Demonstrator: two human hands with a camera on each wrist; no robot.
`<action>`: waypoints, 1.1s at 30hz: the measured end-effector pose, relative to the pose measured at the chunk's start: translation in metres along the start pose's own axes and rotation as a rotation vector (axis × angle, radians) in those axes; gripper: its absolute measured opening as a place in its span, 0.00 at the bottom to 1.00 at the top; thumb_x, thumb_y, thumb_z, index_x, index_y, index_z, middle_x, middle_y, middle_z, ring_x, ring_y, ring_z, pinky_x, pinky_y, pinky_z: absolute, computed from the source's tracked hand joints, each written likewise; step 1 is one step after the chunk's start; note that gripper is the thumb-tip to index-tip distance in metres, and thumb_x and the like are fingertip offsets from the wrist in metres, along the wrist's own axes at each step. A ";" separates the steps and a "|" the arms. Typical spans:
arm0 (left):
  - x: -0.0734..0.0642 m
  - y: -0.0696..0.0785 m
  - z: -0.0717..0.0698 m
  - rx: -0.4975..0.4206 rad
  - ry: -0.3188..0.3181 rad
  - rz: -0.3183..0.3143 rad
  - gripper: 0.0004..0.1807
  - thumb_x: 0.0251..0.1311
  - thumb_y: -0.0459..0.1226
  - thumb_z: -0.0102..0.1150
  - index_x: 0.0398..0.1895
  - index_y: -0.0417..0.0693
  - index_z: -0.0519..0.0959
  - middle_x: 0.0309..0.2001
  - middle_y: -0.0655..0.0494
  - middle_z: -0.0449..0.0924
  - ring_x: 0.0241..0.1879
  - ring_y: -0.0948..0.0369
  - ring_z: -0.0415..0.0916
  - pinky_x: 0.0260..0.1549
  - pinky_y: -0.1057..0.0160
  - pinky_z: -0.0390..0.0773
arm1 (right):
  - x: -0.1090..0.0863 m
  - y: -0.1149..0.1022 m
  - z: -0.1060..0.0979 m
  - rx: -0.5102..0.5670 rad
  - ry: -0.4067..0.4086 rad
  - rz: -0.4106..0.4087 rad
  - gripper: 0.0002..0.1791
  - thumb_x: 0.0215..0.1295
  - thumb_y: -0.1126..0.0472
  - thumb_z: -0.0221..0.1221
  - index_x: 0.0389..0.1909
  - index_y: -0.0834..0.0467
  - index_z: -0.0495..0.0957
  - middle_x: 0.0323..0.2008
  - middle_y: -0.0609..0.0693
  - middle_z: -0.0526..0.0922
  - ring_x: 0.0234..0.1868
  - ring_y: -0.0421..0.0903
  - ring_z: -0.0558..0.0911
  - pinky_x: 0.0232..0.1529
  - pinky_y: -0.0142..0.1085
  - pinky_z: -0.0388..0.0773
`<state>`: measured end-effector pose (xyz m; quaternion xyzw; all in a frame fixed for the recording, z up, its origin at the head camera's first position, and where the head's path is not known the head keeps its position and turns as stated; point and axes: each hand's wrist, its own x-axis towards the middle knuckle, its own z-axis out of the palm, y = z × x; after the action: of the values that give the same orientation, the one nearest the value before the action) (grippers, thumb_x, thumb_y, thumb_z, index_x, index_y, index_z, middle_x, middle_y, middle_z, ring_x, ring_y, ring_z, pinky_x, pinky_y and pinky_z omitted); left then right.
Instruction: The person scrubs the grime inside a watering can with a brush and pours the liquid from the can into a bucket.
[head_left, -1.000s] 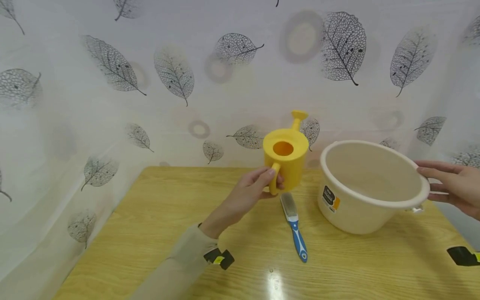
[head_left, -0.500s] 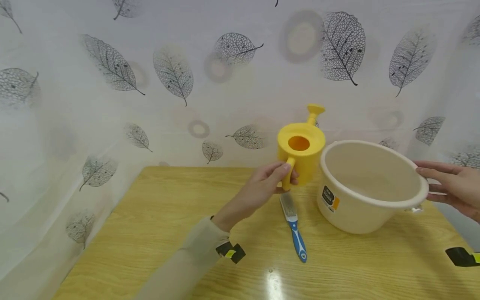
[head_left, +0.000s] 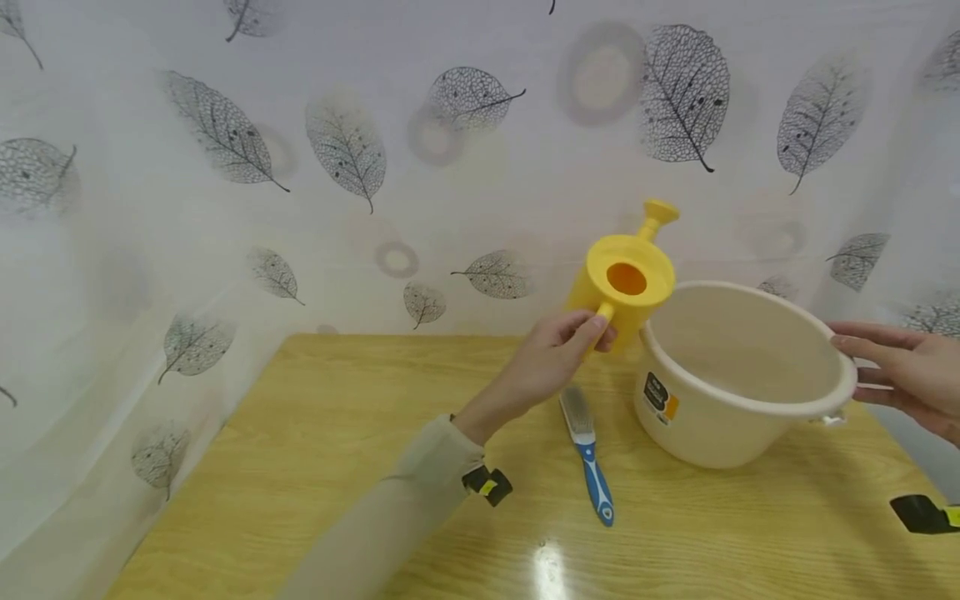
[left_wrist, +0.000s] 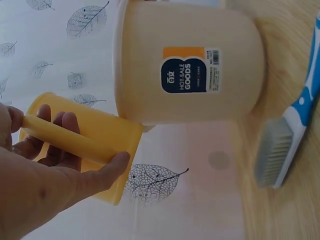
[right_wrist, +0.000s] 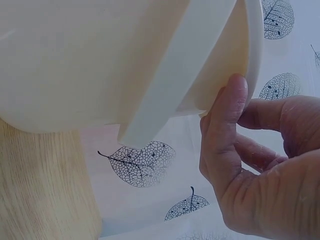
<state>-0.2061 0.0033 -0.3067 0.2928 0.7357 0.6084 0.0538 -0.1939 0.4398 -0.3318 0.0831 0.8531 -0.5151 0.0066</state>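
Note:
My left hand [head_left: 551, 358] grips the handle of a yellow watering can [head_left: 660, 271], holding it up at the left rim of a cream plastic bucket [head_left: 716, 433]. The can tilts to the right, its spout pointing up and away. In the left wrist view, fingers wrap the can's handle [left_wrist: 65, 137] with the thumb laid along it. On the bucket's far right side, my right hand [head_left: 911, 367] pinches the rim between thumb and fingers. The bucket stands upright on the table, and the right wrist view shows its pale carrying handle [right_wrist: 175, 75] hanging across the wall.
A blue and white brush [head_left: 588, 458] with pale bristles lies on the wooden table [head_left: 337, 467], left of the bucket. Behind the table hangs a white curtain [head_left: 480, 192] printed with dark leaves. The table's right edge runs close beside the bucket.
My left hand has carried the watering can right and upward toward the bucket's rim, and the can now tilts more to the right. The right hand, bucket and brush stay in place.

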 end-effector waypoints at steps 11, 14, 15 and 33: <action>0.003 -0.002 0.015 0.299 0.099 0.055 0.21 0.79 0.49 0.45 0.55 0.46 0.82 0.52 0.54 0.84 0.53 0.62 0.79 0.53 0.66 0.79 | 0.001 0.003 0.003 -0.055 0.001 -0.020 0.34 0.79 0.45 0.50 0.80 0.44 0.52 0.34 0.13 0.67 0.30 0.23 0.81 0.38 0.31 0.85; 0.004 -0.003 0.020 0.379 0.111 0.087 0.21 0.80 0.48 0.45 0.55 0.45 0.82 0.51 0.53 0.84 0.54 0.61 0.79 0.54 0.66 0.78 | 0.000 0.002 0.002 -0.096 0.016 -0.001 0.44 0.79 0.42 0.47 0.81 0.63 0.42 0.33 0.14 0.65 0.29 0.22 0.80 0.39 0.32 0.86; 0.004 -0.004 0.021 0.393 0.114 0.094 0.21 0.80 0.48 0.45 0.55 0.45 0.82 0.51 0.53 0.83 0.54 0.61 0.79 0.54 0.67 0.78 | -0.001 0.002 0.002 -0.105 0.019 0.005 0.44 0.79 0.42 0.47 0.81 0.64 0.42 0.33 0.14 0.65 0.29 0.22 0.80 0.39 0.32 0.86; 0.016 0.001 0.021 0.545 -0.019 0.263 0.15 0.81 0.42 0.44 0.36 0.46 0.74 0.29 0.57 0.70 0.29 0.65 0.66 0.32 0.75 0.67 | -0.002 0.002 0.001 -0.045 0.050 -0.009 0.38 0.79 0.45 0.50 0.82 0.51 0.47 0.31 0.14 0.71 0.29 0.23 0.81 0.34 0.32 0.85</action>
<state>-0.2096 0.0294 -0.3072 0.3951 0.8270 0.3874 -0.0992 -0.1913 0.4390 -0.3338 0.0918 0.8647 -0.4936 -0.0151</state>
